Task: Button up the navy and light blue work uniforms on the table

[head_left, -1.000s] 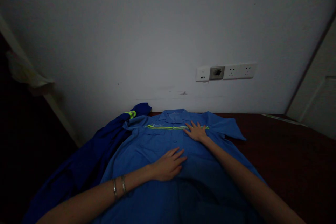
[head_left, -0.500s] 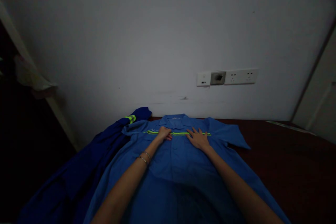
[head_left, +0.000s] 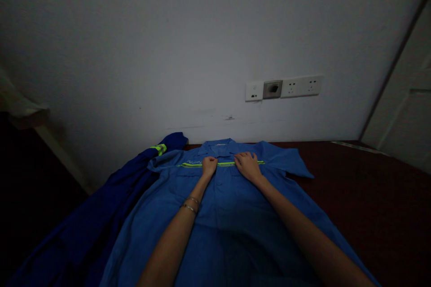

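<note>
A blue short-sleeved work shirt [head_left: 198, 202] lies spread front up, its collar toward the wall and a yellow-green stripe across the chest. My left hand [head_left: 209, 167], with bracelets at the wrist, is closed at the stripe, just left of the button placket, on the shirt's cloth. Its fingertips are hidden. Across the placket, my right hand [head_left: 247, 165] rests on the stripe with its fingers a little bent and apart. A darker blue garment [head_left: 111, 197] with a reflective band lies along the shirt's left side, partly under its sleeve.
The dark red tabletop [head_left: 346, 188] extends to the right of the shirt. Behind it rises a pale wall [head_left: 188, 54] with a row of sockets [head_left: 284, 88]. A white door or panel [head_left: 404, 98] stands at the right, and a pale cloth or bag [head_left: 20, 98] is at the left.
My left hand has moved up from the middle of the shirt to the chest stripe, and its fingers have closed. My right hand has stayed near the stripe, its fingers now more bent.
</note>
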Demonstrator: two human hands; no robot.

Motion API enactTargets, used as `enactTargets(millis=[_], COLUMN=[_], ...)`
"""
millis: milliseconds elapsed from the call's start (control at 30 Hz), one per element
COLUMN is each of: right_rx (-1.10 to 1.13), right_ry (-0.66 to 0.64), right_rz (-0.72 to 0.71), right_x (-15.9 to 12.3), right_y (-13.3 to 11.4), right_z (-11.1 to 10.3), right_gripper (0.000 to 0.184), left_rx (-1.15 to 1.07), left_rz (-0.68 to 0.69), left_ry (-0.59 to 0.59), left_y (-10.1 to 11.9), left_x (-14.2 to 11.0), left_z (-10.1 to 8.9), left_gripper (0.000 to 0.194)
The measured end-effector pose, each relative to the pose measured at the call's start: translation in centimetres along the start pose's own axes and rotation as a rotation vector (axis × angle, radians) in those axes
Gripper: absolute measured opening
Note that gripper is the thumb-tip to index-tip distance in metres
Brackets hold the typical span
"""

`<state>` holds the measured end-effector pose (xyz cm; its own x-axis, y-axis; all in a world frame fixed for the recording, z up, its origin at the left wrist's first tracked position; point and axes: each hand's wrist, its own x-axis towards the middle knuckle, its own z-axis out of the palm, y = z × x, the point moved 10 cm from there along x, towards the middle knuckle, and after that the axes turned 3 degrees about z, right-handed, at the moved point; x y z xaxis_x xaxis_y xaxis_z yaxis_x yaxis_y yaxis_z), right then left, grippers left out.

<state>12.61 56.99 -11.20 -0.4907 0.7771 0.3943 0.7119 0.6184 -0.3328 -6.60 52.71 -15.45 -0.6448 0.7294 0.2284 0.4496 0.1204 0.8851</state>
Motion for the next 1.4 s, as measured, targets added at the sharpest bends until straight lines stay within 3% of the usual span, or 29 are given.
enactTargets(millis=[33,100,200,267,400,567,833,1400], right_rx=[0.089,0.334,0.706,0.802,0.818,0.891,1.026,1.138], right_ry=[0.031,-0.026,-0.206,-0.263,-0.314,-0.389,-0.474,-0.477], right_rz=[0.003,0.082,0.315,0.421,0.512,0.568,0.618,0.586], right_x=[0.4,1.5,2.7,3.1,3.5,3.0,1.8,2.0], right_y=[-0.5,-1.1,-1.5,-1.9,-1.9,-1.7,-2.6,-3.9], right_z=[-0.7,-0.3,2.8,4.8,7.2,8.5,8.9,9.6], right_gripper=[0.034,0.027,0.021,0.017,0.013,0.019,0.019,0.02], left_rx=[-0.02,-0.071,-0.163,-0.227,-0.352,-0.463,-0.511,-0.417], left_rz=[-0.008,-0.037,-0.102,-0.149,-0.24,-0.305,-0.321,-0.208], left_ry=[0.002,-0.005,-0.034,-0.055,-0.084,-0.121,-0.172,-0.146], left_y=[-0.2,-0.6,-1.2,-1.5,-2.0,-2.2,-2.1,-1.6], left_x=[0.0,0.0,0.0,0.0,-0.1,-0.2,-0.3,-0.2], left_z=[0.0,0.1,0.3,0.4,0.2,0.1,0.6,0.8], left_gripper=[0.009,0.008,0.009,0.01,0.012,0.015,0.014,0.023])
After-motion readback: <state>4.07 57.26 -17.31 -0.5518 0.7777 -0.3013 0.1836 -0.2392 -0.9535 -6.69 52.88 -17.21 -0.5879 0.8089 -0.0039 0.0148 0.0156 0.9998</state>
